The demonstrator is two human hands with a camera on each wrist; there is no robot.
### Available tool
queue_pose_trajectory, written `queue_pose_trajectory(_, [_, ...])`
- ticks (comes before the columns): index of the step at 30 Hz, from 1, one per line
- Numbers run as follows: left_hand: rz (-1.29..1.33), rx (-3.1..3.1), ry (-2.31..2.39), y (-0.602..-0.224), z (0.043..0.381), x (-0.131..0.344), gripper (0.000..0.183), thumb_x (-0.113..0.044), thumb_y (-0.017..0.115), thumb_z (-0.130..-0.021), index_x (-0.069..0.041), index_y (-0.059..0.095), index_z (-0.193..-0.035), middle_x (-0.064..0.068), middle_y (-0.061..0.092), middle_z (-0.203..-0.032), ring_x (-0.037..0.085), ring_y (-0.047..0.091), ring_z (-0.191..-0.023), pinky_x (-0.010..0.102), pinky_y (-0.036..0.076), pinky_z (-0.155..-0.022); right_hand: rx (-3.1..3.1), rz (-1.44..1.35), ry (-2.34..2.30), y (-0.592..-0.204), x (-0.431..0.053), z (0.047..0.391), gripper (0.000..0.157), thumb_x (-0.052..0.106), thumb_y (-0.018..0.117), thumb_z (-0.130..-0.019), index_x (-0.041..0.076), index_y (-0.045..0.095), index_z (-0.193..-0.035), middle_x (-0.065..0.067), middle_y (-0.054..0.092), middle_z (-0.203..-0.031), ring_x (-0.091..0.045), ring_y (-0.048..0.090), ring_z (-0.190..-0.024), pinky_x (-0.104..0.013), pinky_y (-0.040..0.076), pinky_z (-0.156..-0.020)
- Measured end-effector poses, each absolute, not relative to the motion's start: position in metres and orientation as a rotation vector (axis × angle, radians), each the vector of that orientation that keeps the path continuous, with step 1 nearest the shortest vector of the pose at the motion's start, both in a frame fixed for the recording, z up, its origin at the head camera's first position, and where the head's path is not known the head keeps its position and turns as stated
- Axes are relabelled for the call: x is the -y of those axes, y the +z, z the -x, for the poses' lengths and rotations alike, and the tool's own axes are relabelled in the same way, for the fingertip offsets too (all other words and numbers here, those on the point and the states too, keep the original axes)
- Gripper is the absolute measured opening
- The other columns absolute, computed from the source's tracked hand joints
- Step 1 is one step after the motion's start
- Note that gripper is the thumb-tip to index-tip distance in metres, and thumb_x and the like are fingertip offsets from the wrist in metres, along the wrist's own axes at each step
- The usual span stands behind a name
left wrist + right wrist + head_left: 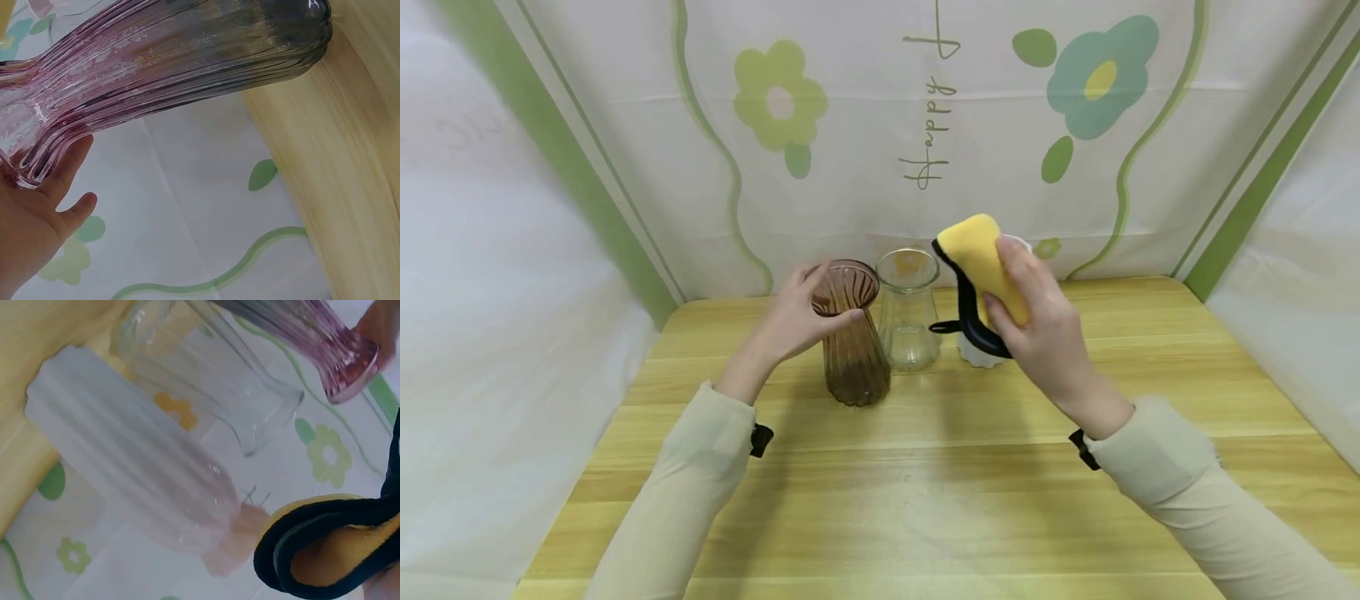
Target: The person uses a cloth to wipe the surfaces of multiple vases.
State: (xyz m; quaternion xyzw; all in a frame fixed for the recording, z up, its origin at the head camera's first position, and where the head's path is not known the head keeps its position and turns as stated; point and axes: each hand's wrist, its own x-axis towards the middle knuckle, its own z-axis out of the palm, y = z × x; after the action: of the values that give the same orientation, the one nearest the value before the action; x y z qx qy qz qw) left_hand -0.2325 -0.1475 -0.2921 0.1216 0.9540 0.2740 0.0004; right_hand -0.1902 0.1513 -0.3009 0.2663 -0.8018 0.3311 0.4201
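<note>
A ribbed purple-brown glass vase (859,367) stands on the table, leaning slightly in the head view. My left hand (793,315) grips it around the flared neck, with thumb and fingers on opposite sides just below the rim; in the left wrist view the fingers (72,162) show beside the neck. My right hand (1048,333) holds a folded yellow cloth (981,258) with a black edge and a black loop, raised in front of a white ribbed vase (125,444). That vase is mostly hidden by the cloth in the head view. Between the two stands a clear glass vase (910,321).
The wood-grain table (917,500) stretches toward me from the vases. Behind them rises a white backdrop (865,192) printed with flowers and lettering. Pale sheeting (482,333) closes in the left side, with similar sheeting (1307,275) on the right.
</note>
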Motion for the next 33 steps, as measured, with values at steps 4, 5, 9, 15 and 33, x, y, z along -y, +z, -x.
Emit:
queue_pose_trajectory(4, [-0.403, -2.984, 0.870, -0.291, 0.230, 0.146, 0.100, -0.060, 0.064, -0.081, -0.016, 0.013, -0.155, 0.016, 0.015, -0.158, 0.041, 0.031, -0.140, 0.058, 0.034, -0.109, 2.037, -0.732, 0.829, -0.312, -0.142, 0.188, 0.063, -0.001, 0.069, -0.082, 0.008, 0.047, -0.140, -0.020, 0.056, -0.131, -0.037, 0.058, -0.115, -0.045, 0.052, -0.090])
queue_pose_trajectory(5, [-0.417, -2.983, 0.869, -0.291, 0.229, 0.146, 0.099, -0.058, 0.065, -0.081, -0.015, 0.013, -0.155, 0.016, 0.015, -0.158, 0.041, 0.032, -0.139, 0.058, 0.035, -0.108, 2.041, -0.745, 0.822, -0.316, -0.140, 0.188, 0.064, -0.001, 0.069, -0.081, 0.008, 0.047, -0.140, -0.021, 0.056, -0.131, -0.037, 0.059, -0.114, -0.045, 0.053, -0.088])
queue_pose_trajectory(9, [-0.466, -2.968, 0.861, -0.291, 0.227, 0.146, 0.098, -0.054, 0.064, -0.083, -0.013, 0.013, -0.155, 0.014, 0.011, -0.160, 0.039, 0.040, -0.134, 0.055, 0.038, -0.107, 2.053, -0.788, 0.794, -0.328, -0.133, 0.186, 0.068, -0.001, 0.072, -0.079, 0.008, 0.046, -0.140, -0.021, 0.056, -0.131, -0.038, 0.062, -0.108, -0.045, 0.056, -0.080])
queue_pose_trajectory(15, [-0.502, -2.966, 0.831, -0.289, 0.225, 0.145, 0.096, -0.052, 0.063, -0.084, -0.009, 0.014, -0.154, 0.015, 0.012, -0.160, 0.035, 0.049, -0.127, 0.053, 0.039, -0.107, 2.089, -0.838, 0.744, -0.344, -0.123, 0.184, 0.069, 0.001, 0.072, -0.078, 0.008, 0.044, -0.141, -0.020, 0.056, -0.131, -0.036, 0.065, -0.099, -0.038, 0.057, -0.065])
queue_pose_trajectory(33, [-0.568, -2.928, 0.833, -0.288, 0.221, 0.138, 0.098, -0.055, 0.064, -0.082, -0.014, 0.013, -0.155, 0.010, 0.014, -0.160, 0.024, 0.055, -0.121, 0.046, 0.047, -0.099, 2.181, -0.861, 0.731, -0.376, -0.104, 0.177, 0.068, 0.003, 0.072, -0.080, 0.009, 0.043, -0.141, -0.021, 0.055, -0.131, -0.029, 0.067, -0.075, -0.031, 0.053, -0.050])
